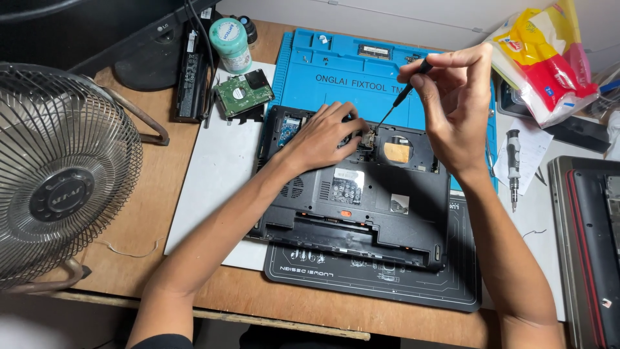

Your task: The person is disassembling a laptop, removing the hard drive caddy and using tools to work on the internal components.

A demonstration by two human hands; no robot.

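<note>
On the blue mat (336, 71) at the middle of the worktop (161, 194), a black laptop (361, 207) lies bottom-up, its lower edge over a black mat (387, 284).

Left hand (323, 136): flat on the upper left of the laptop, fingers spread and curled, pressing a small metal part (369, 139) near the open bay. Grip loose; it pins rather than clasps.

Right hand (455, 103): above the upper right of the laptop, thumb and 2 fingers closed tight on the top of a thin screwdriver (403, 97). Tip slants down to the metal part beside the left fingertips.

Step in hand, as judged: working a screw at that part, with the base panels already off. Whether the screw is going in or out cannot be told.

Next move calls for: the driver kept seated on the screw head, light downward pressure, and the left hand holding the part steady.

Around the laptop: bare hard drive (244, 94) and green-capped jar (229, 42) to its upper left, a fan (58, 181) far left, a second driver (513, 165) on paper to its right, a snack bag (549, 64) to its upper right.
</note>
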